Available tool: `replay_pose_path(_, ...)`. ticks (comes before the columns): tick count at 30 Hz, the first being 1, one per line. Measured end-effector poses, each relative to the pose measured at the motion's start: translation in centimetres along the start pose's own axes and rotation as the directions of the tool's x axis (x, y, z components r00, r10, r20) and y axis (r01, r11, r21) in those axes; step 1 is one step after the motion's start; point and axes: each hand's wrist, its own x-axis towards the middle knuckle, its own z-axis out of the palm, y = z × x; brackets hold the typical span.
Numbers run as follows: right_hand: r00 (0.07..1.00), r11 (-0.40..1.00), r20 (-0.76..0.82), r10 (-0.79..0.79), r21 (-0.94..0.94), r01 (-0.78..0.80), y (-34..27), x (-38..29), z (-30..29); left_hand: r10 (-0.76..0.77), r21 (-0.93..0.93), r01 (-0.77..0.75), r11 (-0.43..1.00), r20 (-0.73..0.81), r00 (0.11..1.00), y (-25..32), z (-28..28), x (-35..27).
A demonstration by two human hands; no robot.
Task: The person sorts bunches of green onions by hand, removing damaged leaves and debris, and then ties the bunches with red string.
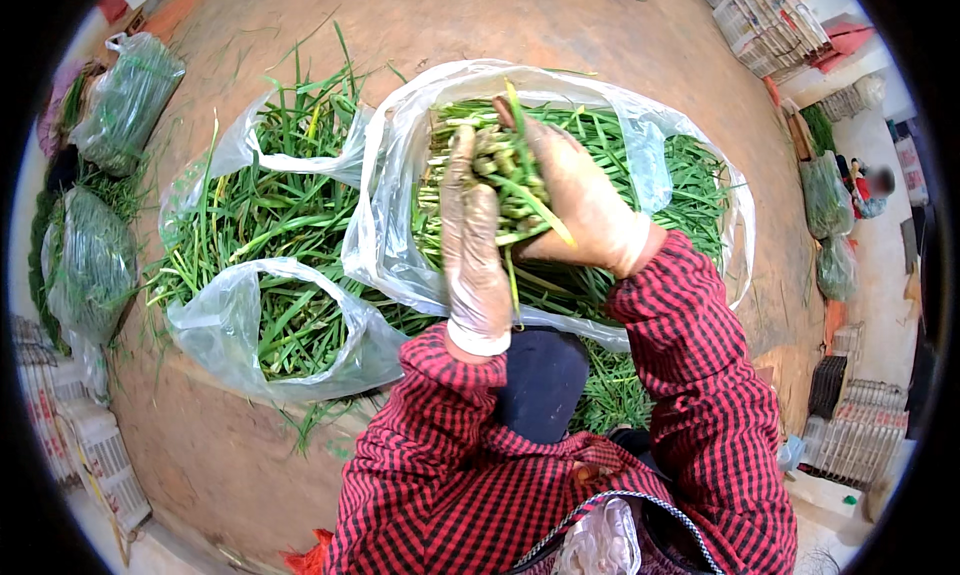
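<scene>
A bundle of green leafy stalks (517,170), apparently garlic chives, is between my two gloved hands, its pale cut ends facing up. My right hand (581,200) curls around the bundle's right side. Along its left side lies my left hand (476,252), fingers straight and pressed against the stems. Some loose yellowed leaves hang over the bundle. Beneath my hands is an open clear plastic bag (390,170) with more chives (690,185) laid in it. To the left, another spread plastic bag (202,342) bears a loose heap of chives (270,215).
Filled plastic bags (131,102) stand along the left wall. Stacked crates (855,425) and bundled flat boxes (765,27) line the right side. A person (870,188) is far right, near more filled bags (825,192). Leaf scraps litter the brown floor (225,462).
</scene>
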Motion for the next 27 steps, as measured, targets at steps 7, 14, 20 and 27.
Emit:
replay_pose_path(7, 0.941, 0.901, -0.211, 0.263, 0.403, -0.162, 0.4, -2.7, -1.3, -0.155, -0.544, 0.213, 0.812, 0.151, 0.976, -2.7, 0.5, 2.9)
replay_pose_path(14, 0.719, 0.519, -0.275, 0.639, 0.844, -0.139, 2.1, -5.1, -5.7, -0.384, -0.472, 0.278, 0.837, -0.144, 0.912, -9.8, -6.8, 4.3)
replay_pose_path(20, 0.714, 0.446, -0.220, 0.664, 0.884, -0.141, 3.1, -6.0, -6.5, 0.109, -0.011, -0.108, 0.994, 0.091, 0.990, -4.2, -1.6, 0.7)
replay_pose_path(27, 0.962, 0.587, -0.121, 0.244, 0.808, -0.048, 1.8, -4.3, -4.5, -0.264, -0.443, 0.474, 0.761, 0.456, 0.850, -3.8, 5.8, 2.4)
